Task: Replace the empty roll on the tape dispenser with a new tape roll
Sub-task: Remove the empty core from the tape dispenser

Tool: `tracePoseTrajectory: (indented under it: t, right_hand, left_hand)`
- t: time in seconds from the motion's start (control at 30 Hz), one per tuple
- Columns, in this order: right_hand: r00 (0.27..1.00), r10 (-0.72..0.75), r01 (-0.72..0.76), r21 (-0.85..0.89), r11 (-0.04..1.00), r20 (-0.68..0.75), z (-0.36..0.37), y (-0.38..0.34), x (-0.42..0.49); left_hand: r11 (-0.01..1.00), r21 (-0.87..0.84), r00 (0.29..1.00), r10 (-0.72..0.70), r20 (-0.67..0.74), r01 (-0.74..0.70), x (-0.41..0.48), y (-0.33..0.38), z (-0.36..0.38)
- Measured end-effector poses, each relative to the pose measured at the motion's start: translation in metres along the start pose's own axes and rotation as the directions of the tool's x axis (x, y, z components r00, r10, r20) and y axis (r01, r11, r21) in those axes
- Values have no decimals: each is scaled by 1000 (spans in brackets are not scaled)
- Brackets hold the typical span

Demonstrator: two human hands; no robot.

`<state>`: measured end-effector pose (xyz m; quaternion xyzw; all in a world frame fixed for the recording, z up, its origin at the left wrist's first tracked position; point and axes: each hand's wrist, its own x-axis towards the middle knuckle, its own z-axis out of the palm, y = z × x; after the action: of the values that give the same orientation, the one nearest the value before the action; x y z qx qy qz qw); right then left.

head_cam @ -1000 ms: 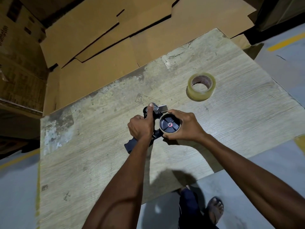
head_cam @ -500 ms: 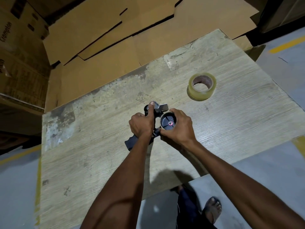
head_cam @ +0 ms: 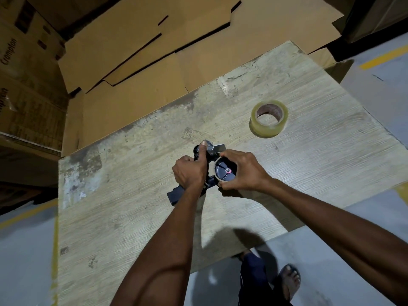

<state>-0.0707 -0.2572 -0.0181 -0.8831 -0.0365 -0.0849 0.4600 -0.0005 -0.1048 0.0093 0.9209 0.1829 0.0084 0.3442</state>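
Note:
A black tape dispenser point(head_cam: 176, 195) lies on the worn wooden table point(head_cam: 132, 228), handle pointing toward the near left. My left hand point(head_cam: 191, 172) grips its body, thumb stretched along the top toward the metal blade end. My right hand point(head_cam: 245, 171) curls round the empty roll point(head_cam: 225, 172) that sits on the dispenser's black wheel with its pink hub. A new roll of clear tape point(head_cam: 269, 119) lies flat on the table, farther back and to the right, untouched.
Flattened cardboard sheets point(head_cam: 154, 51) lie behind the table's far edge, with stacked boxes point(head_cam: 24, 85) at the left. The grey floor with yellow lines surrounds the table. My sandalled foot point(head_cam: 289, 279) shows below the near edge.
My right hand's fingers have shifted round the empty roll, uncovering more of the wheel than half a second ago. The left hand keeps its grip. The new roll has not moved.

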Motion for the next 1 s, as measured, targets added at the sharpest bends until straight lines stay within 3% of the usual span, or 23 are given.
tracePoseTrajectory:
  t: [0.17, 0.33, 0.57, 0.73, 0.87, 1.0]
  right_hand:
    - [999, 25, -24, 37, 999, -43, 2, 0, -5]
    - [976, 170, -160, 81, 984, -139, 8, -8, -24]
    - [847, 448, -446, 76, 892, -286, 37, -32, -30]
    - [772, 514, -507, 125, 853, -375, 53, -33, -23]
    - [836, 396, -375, 132, 918, -379, 44, -23, -23]
    - [921, 290, -280, 75, 957, -259, 30, -9, -20]
  left_hand:
    - [1000, -9, 1000, -1, -7, 1, -1, 1, 1]
    - [1000, -13, 1000, -7, -7, 7, -3, 3, -2]
    - [999, -37, 1000, -19, -24, 18, -4, 2, -1]
    - [1000, -10, 999, -18, -28, 18, -2, 2, 1]
    - [1000, 9, 1000, -3, -28, 3, -1, 3, 1]
    - [998, 54, 999, 33, -31, -31, 0, 1, 1]
